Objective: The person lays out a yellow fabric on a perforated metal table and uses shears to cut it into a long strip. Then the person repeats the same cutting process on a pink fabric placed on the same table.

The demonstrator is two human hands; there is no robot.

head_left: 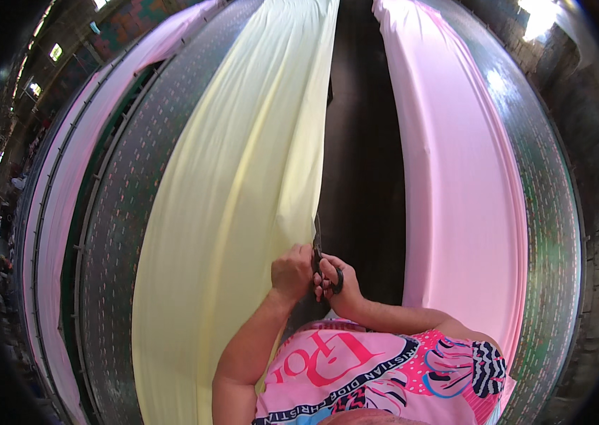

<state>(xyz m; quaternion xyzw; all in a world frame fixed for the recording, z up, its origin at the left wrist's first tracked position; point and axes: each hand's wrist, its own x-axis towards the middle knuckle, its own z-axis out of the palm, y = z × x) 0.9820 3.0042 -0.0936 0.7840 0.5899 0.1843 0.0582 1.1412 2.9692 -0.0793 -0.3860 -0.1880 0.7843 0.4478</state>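
Observation:
A long pale yellow cloth (221, 191) lies stretched away from me on the left, with soft lengthwise folds. My left hand (292, 271) is closed on its right edge, near my body. Just right of it, my right hand (335, 280) grips a pair of scissors (316, 244) by the dark handles. The blades point away from me and lie along the cloth's right edge. Whether the blades are apart is too small to tell. Fingers of both hands nearly meet at the scissors.
A dark floor strip (363, 163) runs between the yellow cloth and a long pink cloth (455, 177) on the right. Both cloths lie over long speckled tables (119, 234). Further left, more pink cloth (52, 234) hangs along a rail. A rough wall (597, 142) stands at the far right.

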